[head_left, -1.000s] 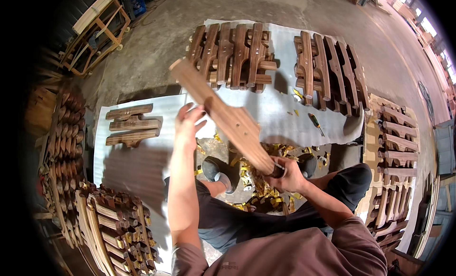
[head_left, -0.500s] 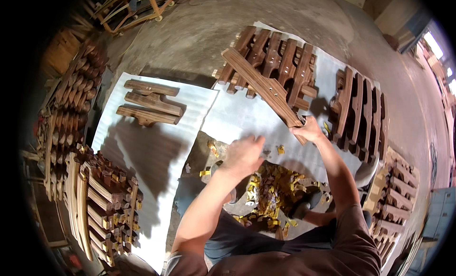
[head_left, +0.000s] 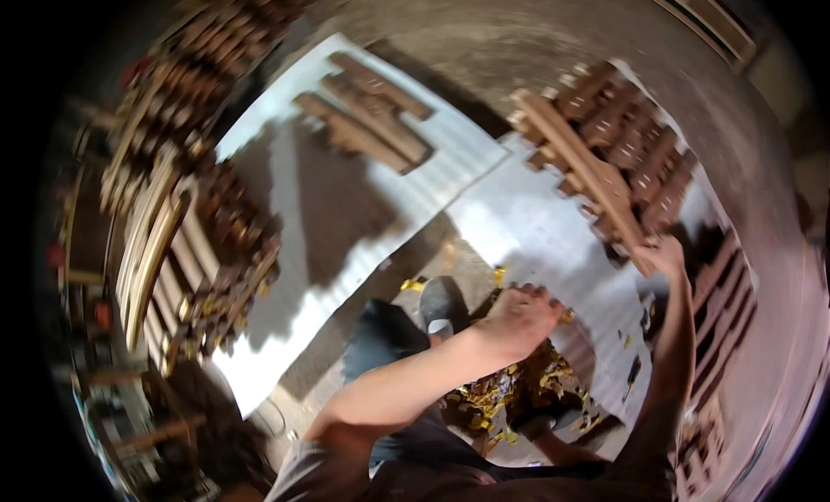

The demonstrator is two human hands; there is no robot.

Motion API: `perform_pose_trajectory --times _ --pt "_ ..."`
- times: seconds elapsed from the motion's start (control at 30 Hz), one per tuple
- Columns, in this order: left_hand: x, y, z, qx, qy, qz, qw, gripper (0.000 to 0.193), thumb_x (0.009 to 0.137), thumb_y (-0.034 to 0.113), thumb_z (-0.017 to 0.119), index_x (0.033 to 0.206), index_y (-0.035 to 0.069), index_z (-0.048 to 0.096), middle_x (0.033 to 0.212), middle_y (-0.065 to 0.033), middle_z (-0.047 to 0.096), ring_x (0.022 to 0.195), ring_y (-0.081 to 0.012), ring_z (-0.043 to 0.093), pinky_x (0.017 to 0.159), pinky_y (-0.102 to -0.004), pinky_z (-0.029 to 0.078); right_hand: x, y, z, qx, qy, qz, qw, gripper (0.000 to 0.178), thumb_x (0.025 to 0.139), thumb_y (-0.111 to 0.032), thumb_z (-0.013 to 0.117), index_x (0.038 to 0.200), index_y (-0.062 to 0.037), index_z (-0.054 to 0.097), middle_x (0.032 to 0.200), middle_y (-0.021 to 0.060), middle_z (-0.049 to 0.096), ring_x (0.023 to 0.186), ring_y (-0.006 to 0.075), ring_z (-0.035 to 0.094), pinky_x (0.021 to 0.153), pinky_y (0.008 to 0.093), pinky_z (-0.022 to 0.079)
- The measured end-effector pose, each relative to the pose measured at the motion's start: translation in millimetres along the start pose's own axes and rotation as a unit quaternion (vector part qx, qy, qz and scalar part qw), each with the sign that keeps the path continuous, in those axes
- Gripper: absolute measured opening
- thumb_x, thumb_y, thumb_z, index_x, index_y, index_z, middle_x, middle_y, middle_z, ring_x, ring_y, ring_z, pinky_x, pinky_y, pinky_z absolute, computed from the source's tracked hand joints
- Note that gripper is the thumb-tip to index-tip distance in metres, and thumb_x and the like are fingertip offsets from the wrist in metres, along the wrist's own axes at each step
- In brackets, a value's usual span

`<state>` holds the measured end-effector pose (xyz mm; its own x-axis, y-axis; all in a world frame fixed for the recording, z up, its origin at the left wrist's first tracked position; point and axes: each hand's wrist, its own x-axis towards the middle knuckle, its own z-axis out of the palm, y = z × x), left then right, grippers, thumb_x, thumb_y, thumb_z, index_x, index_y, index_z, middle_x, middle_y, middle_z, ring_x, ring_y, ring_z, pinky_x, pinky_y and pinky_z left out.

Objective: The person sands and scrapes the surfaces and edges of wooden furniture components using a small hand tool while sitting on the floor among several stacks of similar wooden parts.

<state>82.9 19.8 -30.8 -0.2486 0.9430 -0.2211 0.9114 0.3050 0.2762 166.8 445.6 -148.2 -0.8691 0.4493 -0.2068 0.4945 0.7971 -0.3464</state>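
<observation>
My right hand (head_left: 664,253) is closed around the near end of a long brown wooden piece (head_left: 588,169) with a wider shaped middle. Its far end reaches over a group of similar dark wooden pieces (head_left: 609,113) on a white sheet. My left hand (head_left: 523,320) is over the floor between the sheets, back upward and fingers bent. Motion blurs those fingers, and I cannot make out whether they hold anything. A small yellow scrap (head_left: 567,316) shows beside them. Below lies a heap of yellow and brown scraps (head_left: 493,398), near my feet.
Three wooden pieces (head_left: 372,113) lie on the left white sheet (head_left: 259,377). Stacked wooden parts (head_left: 220,268) stand along its left side, with more piled behind (head_left: 194,87). To the right are rows of pieces (head_left: 722,303). A grey shoe (head_left: 443,303) stands between the sheets.
The view has turned, so the sheets and stacks sit differently in it. My right hand still grips the wooden piece, its far end over the same group. My left hand shows more of its back.
</observation>
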Motion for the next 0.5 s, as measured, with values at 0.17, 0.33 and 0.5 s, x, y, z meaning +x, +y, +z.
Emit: perform_pose_trajectory --times 0.17,0.33,0.5 --pt "-23.9 -11.3 -36.7 -0.035 0.004 -0.020 0.999 0.049 0.077 0.020 0.075 0.118 0.000 0.056 0.100 -0.0167 0.064 0.093 -0.0291 0.067 0.079 -0.0436 0.054 -30.0 -15.6 -4.5 -0.025 0.167 0.071 0.983 0.031 0.090 -0.030 0.061 0.088 -0.0001 0.069 0.083 0.0238 0.066 0.083 0.0431 0.065 0.070 0.0470 0.050" --pt "-45.8 -56.3 -102.8 -0.180 0.004 -0.017 0.983 0.048 0.080 0.027 0.072 0.120 0.006 0.056 0.093 -0.0171 0.068 0.090 -0.0352 0.068 0.081 -0.0465 0.054 -144.7 -42.9 20.2 0.087 -0.008 0.025 0.996 0.034 0.096 -0.022 0.052 0.077 0.0030 0.062 0.062 0.0161 0.060 0.054 0.0230 0.059 0.057 0.0380 0.047" --pt "-24.4 -186.2 -40.3 -0.033 0.058 -0.250 0.966 0.056 0.072 0.013 0.068 0.127 0.006 0.055 0.110 -0.0173 0.066 0.099 -0.0356 0.067 0.084 -0.0454 0.054 -247.4 -98.4 55.5 0.125 -0.152 0.070 0.978 0.027 0.092 -0.024 0.060 0.087 0.0011 0.070 0.065 0.0126 0.066 0.057 0.0196 0.064 0.058 0.0356 0.049"
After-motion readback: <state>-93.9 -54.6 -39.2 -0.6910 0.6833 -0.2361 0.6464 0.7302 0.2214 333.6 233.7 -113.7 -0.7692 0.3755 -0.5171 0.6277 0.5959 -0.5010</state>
